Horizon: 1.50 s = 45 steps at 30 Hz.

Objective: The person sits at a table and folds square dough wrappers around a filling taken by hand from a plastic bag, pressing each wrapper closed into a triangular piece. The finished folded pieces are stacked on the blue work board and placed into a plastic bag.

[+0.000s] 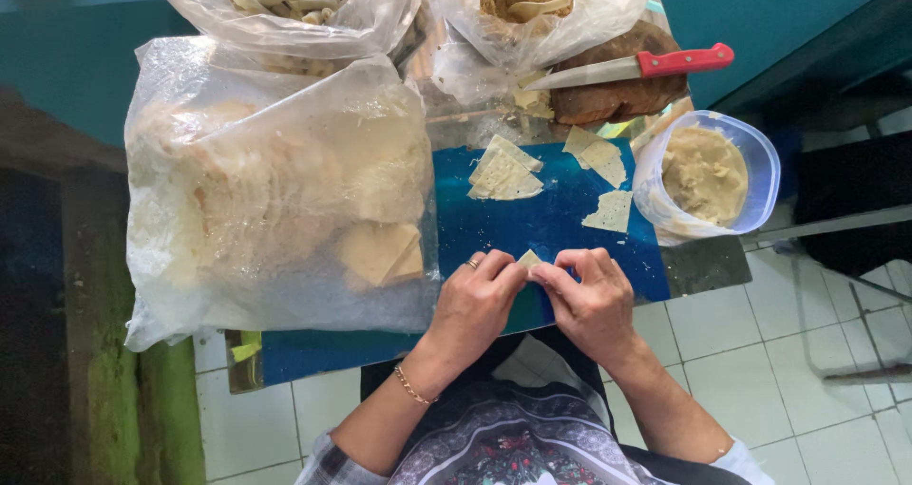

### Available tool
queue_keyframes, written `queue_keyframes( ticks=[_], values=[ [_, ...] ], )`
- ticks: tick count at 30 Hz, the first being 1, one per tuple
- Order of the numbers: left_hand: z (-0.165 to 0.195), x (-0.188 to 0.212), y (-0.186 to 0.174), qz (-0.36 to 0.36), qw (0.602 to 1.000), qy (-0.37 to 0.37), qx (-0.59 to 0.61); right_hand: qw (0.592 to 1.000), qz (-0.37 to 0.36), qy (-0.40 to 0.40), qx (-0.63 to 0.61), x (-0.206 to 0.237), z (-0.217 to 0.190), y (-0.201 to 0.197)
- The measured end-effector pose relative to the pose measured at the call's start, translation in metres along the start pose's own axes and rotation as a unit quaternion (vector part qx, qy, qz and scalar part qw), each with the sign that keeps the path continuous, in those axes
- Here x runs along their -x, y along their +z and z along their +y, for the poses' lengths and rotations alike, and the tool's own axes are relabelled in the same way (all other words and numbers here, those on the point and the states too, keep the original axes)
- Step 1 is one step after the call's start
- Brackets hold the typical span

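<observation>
Pale dough wrapper [529, 258], thin and soft, sits low in the centre of the frame over the blue board [551, 221]. The left hand [478, 302] and right hand [591, 300] pinch it together with the fingertips. It looks light and easily torn, so I would hold the edges gently.

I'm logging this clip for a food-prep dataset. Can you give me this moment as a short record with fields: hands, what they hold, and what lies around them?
left hand: pinches the wrapper piece from the left; ring on one finger, bracelet at the wrist
right hand: pinches the same piece from the right
wrapper piece: small, pale, mostly hidden between the fingertips of both hands
work surface: blue board
on the board: loose triangular wrappers
right of the board: clear tub of beige filling
far edge: red-handled knife
left: large plastic bag of wrappers
</observation>
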<state>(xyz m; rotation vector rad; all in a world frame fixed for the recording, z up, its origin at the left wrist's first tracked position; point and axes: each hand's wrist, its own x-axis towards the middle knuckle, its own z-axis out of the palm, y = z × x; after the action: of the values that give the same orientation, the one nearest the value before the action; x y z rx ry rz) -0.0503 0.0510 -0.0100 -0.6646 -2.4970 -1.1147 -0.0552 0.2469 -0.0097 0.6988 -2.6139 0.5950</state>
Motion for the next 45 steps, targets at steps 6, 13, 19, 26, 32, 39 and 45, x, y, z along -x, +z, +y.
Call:
queue_keyframes(
  ticks=[6, 13, 19, 26, 32, 39, 45],
  values=[
    [-0.001, -0.001, 0.007, 0.048, 0.997, -0.047, 0.030, 0.969, 0.046, -0.092, 0.223, 0.009, -0.035, -0.007],
    [0.009, -0.004, -0.012, 0.122, 0.981, -0.075, 0.135, 0.999, -0.040, -0.033, 0.002, -0.064, -0.009, -0.012],
    [0.009, -0.002, -0.017, 0.101, 0.983, -0.075, 0.131, 0.971, 0.139, -0.172, -0.094, -0.213, -0.019, -0.008],
    [0.003, 0.000, -0.014, 0.106, 0.982, -0.081, 0.134, 0.951, 0.166, -0.260, -0.025, -0.317, -0.067, 0.017],
    [0.006, -0.002, -0.014, 0.109, 0.980, -0.072, 0.151, 0.984, -0.112, -0.138, -0.005, -0.160, 0.004, 0.004],
    [-0.010, -0.024, -0.001, 0.123, 0.988, -0.085, -0.043, 0.987, -0.053, 0.133, 0.065, -0.119, 0.060, 0.021],
    [-0.064, -0.090, 0.027, 0.029, 0.951, -0.242, -0.188, 0.982, -0.069, 0.173, 0.009, -0.131, 0.066, 0.054]
  ],
)
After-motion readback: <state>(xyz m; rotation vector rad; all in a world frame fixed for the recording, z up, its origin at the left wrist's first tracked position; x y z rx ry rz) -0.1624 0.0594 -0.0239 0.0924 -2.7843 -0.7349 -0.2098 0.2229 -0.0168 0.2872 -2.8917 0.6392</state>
